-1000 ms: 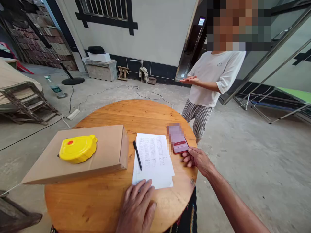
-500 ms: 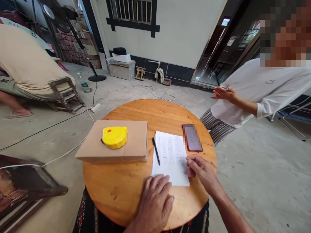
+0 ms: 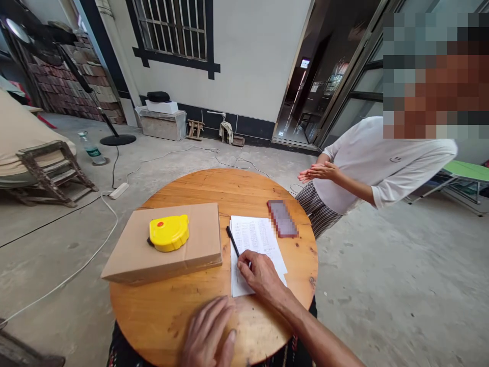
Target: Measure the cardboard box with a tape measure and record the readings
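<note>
My right hand (image 3: 263, 275) is over the written sheets of paper (image 3: 255, 237), fingers curled and pinched on the lower end of a black pen (image 3: 233, 241). The pen's cap end sticks out past the fingertips and lies along the paper's left edge. My left hand (image 3: 210, 331) is at the near edge of the round wooden table (image 3: 179, 316), fingers stretched out with nothing in them. A red-cased phone (image 3: 282, 218), partly blurred out, lies right of the paper.
A cardboard box (image 3: 130, 239) with a yellow tape measure (image 3: 168, 233) on top stands left on the table. A person in a white shirt (image 3: 355, 158) stands at right, hands together. Cables (image 3: 87, 255), a small wooden chair (image 3: 57, 171) and a bottle (image 3: 91, 149) are on the floor.
My right hand has moved left from the paper's right edge onto the pen. My left hand has drawn back off the paper toward me. The view has turned right.
</note>
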Motion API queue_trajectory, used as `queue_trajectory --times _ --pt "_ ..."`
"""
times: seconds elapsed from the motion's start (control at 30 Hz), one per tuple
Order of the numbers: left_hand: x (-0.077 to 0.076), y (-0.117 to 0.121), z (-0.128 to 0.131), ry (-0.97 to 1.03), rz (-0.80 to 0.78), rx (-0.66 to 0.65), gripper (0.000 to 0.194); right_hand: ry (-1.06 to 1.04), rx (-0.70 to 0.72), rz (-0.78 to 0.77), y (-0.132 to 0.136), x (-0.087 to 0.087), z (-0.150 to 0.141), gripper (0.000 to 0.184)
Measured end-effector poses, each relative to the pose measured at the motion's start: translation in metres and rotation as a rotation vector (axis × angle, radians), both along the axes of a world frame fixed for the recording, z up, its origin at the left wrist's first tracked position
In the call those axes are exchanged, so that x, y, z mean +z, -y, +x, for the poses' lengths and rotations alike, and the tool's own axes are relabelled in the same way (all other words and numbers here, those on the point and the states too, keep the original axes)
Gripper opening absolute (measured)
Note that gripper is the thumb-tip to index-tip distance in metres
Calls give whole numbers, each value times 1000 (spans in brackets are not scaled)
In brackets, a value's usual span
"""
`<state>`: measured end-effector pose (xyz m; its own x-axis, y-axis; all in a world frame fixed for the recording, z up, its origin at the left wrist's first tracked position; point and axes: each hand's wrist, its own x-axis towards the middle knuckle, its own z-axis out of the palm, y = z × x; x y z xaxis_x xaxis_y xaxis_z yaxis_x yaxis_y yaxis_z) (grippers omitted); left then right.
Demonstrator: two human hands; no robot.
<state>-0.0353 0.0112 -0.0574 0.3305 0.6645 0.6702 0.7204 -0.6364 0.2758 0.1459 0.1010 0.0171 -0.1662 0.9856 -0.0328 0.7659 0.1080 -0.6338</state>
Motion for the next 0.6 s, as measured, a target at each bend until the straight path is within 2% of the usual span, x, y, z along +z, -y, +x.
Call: queue_trajectory --times 0.1,0.23,0.37,0.47,0.6 --pt "-7 0 -21 13 9 72 28 32 -36 -1 6 -4 1 16" --pt "-7 -6 -22 20 28 79 28 90 -72 51 4 -6 8 16" --pt "-9 -11 -13 -7 -7 53 30 228 -294 162 -9 -6 53 21" --pt "-18 -12 -12 -30 -13 65 29 359 -440 221 -26 -7 98 38" --pt "-34 -11 -12 -42 1 91 28 546 -520 151 -53 -10 129 61"
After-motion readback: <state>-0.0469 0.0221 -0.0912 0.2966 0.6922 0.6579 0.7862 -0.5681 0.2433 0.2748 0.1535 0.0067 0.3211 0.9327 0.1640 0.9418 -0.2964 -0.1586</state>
